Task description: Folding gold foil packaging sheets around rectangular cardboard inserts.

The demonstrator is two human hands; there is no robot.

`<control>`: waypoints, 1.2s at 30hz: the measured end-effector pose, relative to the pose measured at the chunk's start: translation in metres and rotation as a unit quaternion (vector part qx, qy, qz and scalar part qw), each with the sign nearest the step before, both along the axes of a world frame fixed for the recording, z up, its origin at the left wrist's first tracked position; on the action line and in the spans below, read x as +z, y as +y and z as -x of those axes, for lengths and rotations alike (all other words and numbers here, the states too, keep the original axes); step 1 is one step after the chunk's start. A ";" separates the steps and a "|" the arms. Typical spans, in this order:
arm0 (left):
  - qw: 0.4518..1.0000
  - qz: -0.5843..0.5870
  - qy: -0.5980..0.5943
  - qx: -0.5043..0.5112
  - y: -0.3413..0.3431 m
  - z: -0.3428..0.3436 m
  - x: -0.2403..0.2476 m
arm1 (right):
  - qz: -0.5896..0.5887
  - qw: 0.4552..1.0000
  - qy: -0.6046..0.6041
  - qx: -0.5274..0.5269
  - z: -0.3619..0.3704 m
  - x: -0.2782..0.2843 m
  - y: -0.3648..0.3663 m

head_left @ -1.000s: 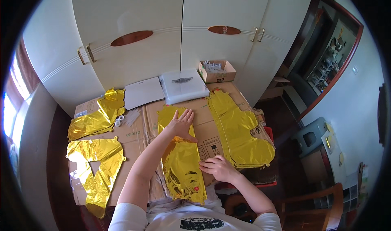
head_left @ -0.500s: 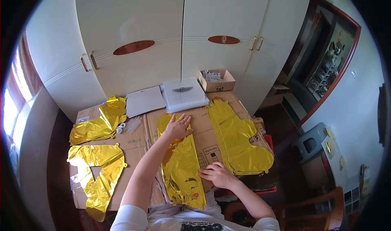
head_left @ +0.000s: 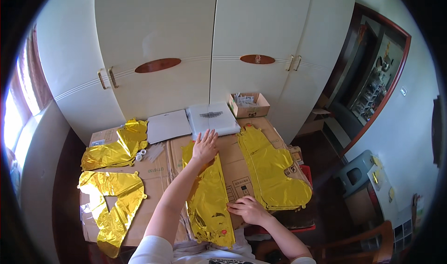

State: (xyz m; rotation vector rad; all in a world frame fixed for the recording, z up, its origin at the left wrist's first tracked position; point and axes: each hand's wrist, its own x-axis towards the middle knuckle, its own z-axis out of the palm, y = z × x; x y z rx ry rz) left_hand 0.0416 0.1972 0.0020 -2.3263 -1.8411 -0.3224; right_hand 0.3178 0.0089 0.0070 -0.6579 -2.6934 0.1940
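A deflated gold foil balloon (head_left: 208,203), folded into a long strip, lies on flattened cardboard in front of me. My left hand (head_left: 205,147) rests flat on its far end, fingers spread and pointing away. My right hand (head_left: 249,210) lies low at the strip's right edge, fingers stretched out with their tips touching the foil; its thumb is hard to make out. To the right is another flat gold foil balloon (head_left: 274,173) with a rounded end. At the left lie two more, a creased balloon (head_left: 111,151) farther off and an angular balloon (head_left: 123,189) nearer.
Along the back stand a grey-white flat sheet (head_left: 168,126), a stack in clear plastic (head_left: 215,120) and a small carton (head_left: 250,106) of clear pieces. Small white rings (head_left: 140,155) sit by clear strips. White cupboards rise behind; a wooden chair (head_left: 372,245) is at the lower right.
My left hand has slid a little farther up the foil strip, toward the plastic-wrapped stack. My right hand stays at the strip's edge. The whole view has shifted slightly.
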 end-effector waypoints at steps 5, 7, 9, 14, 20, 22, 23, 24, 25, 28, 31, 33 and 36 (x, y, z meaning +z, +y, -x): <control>0.996 -0.042 -0.077 0.009 -0.032 0.019 0.015 | 0.045 0.997 0.055 0.002 -0.004 -0.005 0.005; 0.993 0.049 -0.103 0.013 -0.069 0.035 0.028 | 0.072 0.994 0.087 0.000 -0.007 -0.010 0.008; 0.990 0.102 -0.095 0.006 -0.112 0.061 0.023 | 0.088 0.990 0.111 0.013 -0.004 -0.008 0.012; 0.987 0.130 -0.058 -0.078 -0.224 0.069 0.031 | 0.184 0.977 0.093 -0.047 0.011 -0.008 0.023; 0.990 0.087 -0.038 -0.108 -0.260 0.062 0.015 | 0.028 0.996 0.010 -0.086 0.045 -0.018 0.052; 0.991 0.086 -0.031 -0.100 -0.264 0.066 0.012 | 0.037 0.996 0.004 -0.082 0.054 -0.020 0.052; 0.991 0.090 -0.029 -0.090 -0.266 0.070 0.012 | 0.036 0.996 0.002 -0.078 0.060 -0.021 0.052; 0.992 0.095 -0.026 -0.081 -0.269 0.074 0.017 | 0.035 0.997 0.000 -0.075 0.065 -0.022 0.051; 0.992 0.100 -0.024 -0.071 -0.272 0.077 0.019 | 0.037 0.997 0.005 -0.068 0.070 -0.022 0.050; 0.993 0.094 -0.031 -0.060 -0.277 0.084 0.016 | 0.062 0.996 0.032 -0.062 0.084 -0.018 0.052; 0.994 0.082 -0.048 -0.057 -0.278 0.082 0.008 | 0.033 0.997 0.034 -0.060 0.111 -0.004 0.070; 0.993 0.085 -0.056 -0.054 -0.278 0.080 0.004 | 0.032 0.998 0.025 -0.040 0.143 0.009 0.086; 0.992 0.094 -0.062 -0.058 -0.276 0.079 0.006 | 0.002 1.000 -0.008 -0.024 0.180 0.011 0.102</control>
